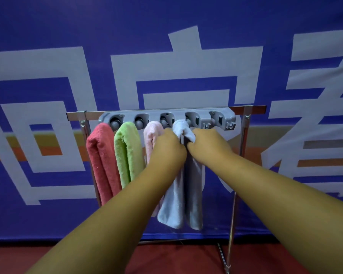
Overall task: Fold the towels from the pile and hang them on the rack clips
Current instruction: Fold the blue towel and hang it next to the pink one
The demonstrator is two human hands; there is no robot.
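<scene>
towel: pale blue terry towel [172, 204] hung doubled at the fourth clip of the grey plastic clip bar [204, 115]; top fold bunched just under the clip; two tails hanging free side by side
handling: judged light, limp and non-fragile; pile is compressible and not slippery; no shape is held unless it is bunched
hold point: best taken at the bunched fold, close under the clip, so the wad can be pressed in; tails best left alone
left grip [167, 147]: clenched against the towel's left side just below the fold; fingertips hidden by the cloth
right grip [208, 145]: clenched; right corner of the fold is pinched
towel vs grips: fold sits above and between both, touching both; tails drop well below them
seating: whether the fold is caught in the clip cannot be told
neighbours: coral red terry towel [102, 159], lime green terry towel [128, 153] and pale pink terry towel [151, 133] hung on clips one to three; pink one just beside the left grip
remaining: fifth clip carries no towel
</scene>
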